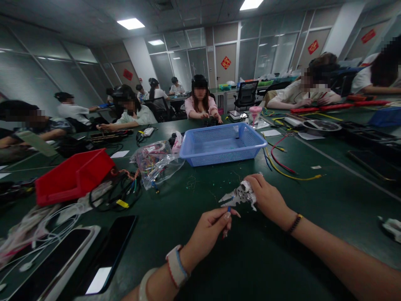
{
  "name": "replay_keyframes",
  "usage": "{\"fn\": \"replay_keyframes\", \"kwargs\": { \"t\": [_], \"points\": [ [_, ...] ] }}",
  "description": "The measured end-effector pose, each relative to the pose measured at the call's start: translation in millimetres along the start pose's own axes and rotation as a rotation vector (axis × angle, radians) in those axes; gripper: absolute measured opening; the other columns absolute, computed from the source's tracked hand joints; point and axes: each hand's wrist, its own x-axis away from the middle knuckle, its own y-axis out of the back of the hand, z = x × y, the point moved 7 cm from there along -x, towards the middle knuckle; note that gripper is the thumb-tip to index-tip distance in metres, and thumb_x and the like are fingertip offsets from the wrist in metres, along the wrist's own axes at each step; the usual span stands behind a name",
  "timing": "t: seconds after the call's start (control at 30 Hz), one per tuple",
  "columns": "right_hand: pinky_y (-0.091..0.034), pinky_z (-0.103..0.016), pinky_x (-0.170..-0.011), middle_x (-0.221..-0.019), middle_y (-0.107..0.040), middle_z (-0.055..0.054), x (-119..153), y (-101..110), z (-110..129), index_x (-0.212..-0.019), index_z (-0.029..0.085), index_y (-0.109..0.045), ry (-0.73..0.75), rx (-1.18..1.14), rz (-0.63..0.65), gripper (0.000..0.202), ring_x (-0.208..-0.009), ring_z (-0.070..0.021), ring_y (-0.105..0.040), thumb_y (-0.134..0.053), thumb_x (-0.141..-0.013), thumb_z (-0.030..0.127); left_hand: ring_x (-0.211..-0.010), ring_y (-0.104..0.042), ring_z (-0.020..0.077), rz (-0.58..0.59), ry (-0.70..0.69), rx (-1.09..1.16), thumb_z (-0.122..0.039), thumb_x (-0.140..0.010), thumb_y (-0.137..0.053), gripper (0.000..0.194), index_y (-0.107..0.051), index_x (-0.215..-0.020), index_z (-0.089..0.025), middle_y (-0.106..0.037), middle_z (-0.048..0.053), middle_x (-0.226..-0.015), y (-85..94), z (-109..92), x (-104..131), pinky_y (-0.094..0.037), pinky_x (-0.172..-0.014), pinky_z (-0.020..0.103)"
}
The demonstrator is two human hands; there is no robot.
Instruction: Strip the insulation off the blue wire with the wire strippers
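Note:
My right hand (pixel 266 196) is wrapped round wire strippers (pixel 235 197) whose handles are covered in crumpled white material. Their notched metal jaws point left and stand a little apart. Just below the jaws, my left hand (pixel 211 229) pinches a small blue piece (pixel 229 208) between thumb and forefinger. It looks like the end of a wire, but most of it is hidden by my fingers. Whether the blue piece touches the jaws I cannot tell. Tiny green and coloured scraps lie on the dark green table (pixel 188 196) beyond my hands.
A blue mesh basket (pixel 219 156) stands ahead, with a clear bag of wires (pixel 159 163) to its left. Red and yellow wires (pixel 291 173) lie at right. A red bin (pixel 75 177), phones (pixel 115 246) and white cables (pixel 53 225) occupy the left. Several people sit around.

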Motion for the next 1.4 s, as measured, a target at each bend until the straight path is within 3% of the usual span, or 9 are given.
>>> {"fn": "replay_keyframes", "kwargs": {
  "t": [0.2, 0.47, 0.8, 1.4],
  "points": [
    [-0.052, -0.028, -0.062, -0.102, -0.059, -0.012, -1, -1, -1, -0.107, 0.014, -0.054, -0.023, 0.031, 0.029, 0.026, -0.073, -0.0177, -0.062, -0.044, -0.084, 0.006, -0.056, -0.044, 0.0082, 0.017, -0.014, -0.01, -0.05, -0.082, -0.062, 0.042, -0.069, -0.101, -0.013, -0.048, -0.003, -0.066, -1.2, 1, 0, -0.035, -0.053, 0.022],
    [-0.055, -0.035, -0.075, -0.133, -0.047, -0.014, 1, -7, -7, -0.126, 0.016, -0.042, -0.007, -0.075, 0.06, 0.051, -0.099, -0.0223, -0.062, -0.043, -0.077, 0.002, -0.055, -0.043, 0.0079, 0.008, -0.013, -0.032, -0.05, -0.081, -0.062, 0.045, -0.068, -0.103, -0.011, -0.048, -0.002, -0.066, 1.7, 1, -3, -0.034, -0.052, 0.022],
    [-0.056, -0.034, -0.071, -0.129, -0.048, -0.015, 3, -5, -7, -0.124, 0.017, -0.044, -0.029, -0.059, 0.029, 0.053, -0.097, -0.0225, -0.062, -0.044, -0.072, 0.003, -0.056, -0.043, 0.0086, 0.007, -0.005, -0.027, -0.049, -0.081, -0.062, 0.042, -0.069, -0.102, -0.013, -0.048, -0.002, -0.067, 2.3, -1, -2, -0.034, -0.053, 0.022],
    [-0.056, -0.035, -0.069, -0.131, -0.044, -0.017, 4, 4, -6, -0.125, 0.016, -0.041, -0.1, -0.08, -0.041, 0.049, -0.095, -0.0237, -0.06, -0.046, -0.078, 0.008, -0.056, -0.042, 0.0084, 0.016, -0.052, -0.015, -0.046, -0.084, -0.06, 0.039, -0.07, -0.104, -0.014, -0.047, -0.002, -0.067, 4.7, 2, -6, -0.035, -0.052, 0.021]
  ]
}}
